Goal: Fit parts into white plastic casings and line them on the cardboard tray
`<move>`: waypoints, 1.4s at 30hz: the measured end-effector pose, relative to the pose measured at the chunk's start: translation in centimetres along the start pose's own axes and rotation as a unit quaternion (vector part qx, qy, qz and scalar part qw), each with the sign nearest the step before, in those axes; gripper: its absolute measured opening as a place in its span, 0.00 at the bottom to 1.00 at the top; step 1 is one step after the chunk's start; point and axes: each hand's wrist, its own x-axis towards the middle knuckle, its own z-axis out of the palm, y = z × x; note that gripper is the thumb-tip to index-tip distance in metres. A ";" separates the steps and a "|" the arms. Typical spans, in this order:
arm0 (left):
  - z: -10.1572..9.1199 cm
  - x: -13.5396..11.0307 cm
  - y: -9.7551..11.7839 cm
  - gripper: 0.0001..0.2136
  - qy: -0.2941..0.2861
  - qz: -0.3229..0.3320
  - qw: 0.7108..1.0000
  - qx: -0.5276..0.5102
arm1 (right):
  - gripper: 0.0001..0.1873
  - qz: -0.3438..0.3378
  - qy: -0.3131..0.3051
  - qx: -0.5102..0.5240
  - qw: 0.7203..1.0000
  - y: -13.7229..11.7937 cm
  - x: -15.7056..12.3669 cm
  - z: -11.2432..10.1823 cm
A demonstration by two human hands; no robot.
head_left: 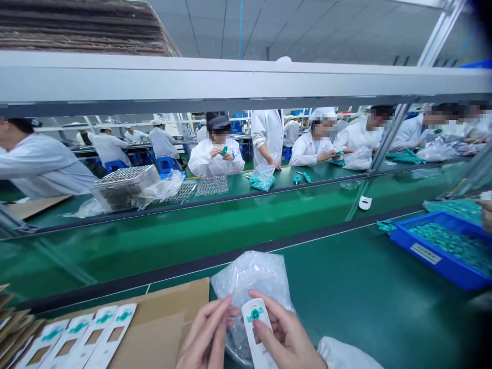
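My right hand (pixel 286 333) grips a white plastic panel (pixel 251 335) with rounded top corners. Its thumb presses near a small green fitting (pixel 255 313) at the panel's upper end, and a window shows below that. Just to the left, my left hand (pixel 207 333) has its fingertips pinched together; whatever they hold, if anything, is hidden. Behind both hands lies a clear plastic bag (pixel 255 274), its contents hard to make out. Several similar white panels with green fittings (pixel 109 328) lie in a row on a cardboard sheet (pixel 165 312) at the left.
A blue tray (pixel 428 253) of small green parts stands at the right, with part of another person's hand (pixel 487 215) beside it. Upright cardboard dividers (pixel 11 333) fill the lower left corner. Co-workers sit along a conveyor (pixel 238 197) beyond, which carries one white panel (pixel 365 203).
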 end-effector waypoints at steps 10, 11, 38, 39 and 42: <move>-0.3 0.2 1.4 0.11 -0.063 0.122 0.985 0.102 | 0.27 0.007 0.012 -0.043 0.999 -2.2 -1.1 0.0; -0.2 0.2 1.6 0.11 -0.062 0.132 0.983 0.109 | 0.26 0.004 0.009 -0.050 0.999 -2.2 -1.2 0.0; 0.5 -0.1 2.1 0.06 -0.153 0.013 0.988 0.028 | 0.26 -0.125 -0.025 -0.212 0.969 -2.5 -2.4 -0.9; 0.5 0.0 2.3 0.05 -0.166 0.006 0.986 0.017 | 0.26 -0.131 -0.024 -0.207 0.969 -2.4 -2.5 -1.0; 0.5 0.1 2.6 0.06 -0.175 0.037 0.983 0.032 | 0.24 -0.133 -0.023 -0.181 0.974 -2.4 -2.6 -1.3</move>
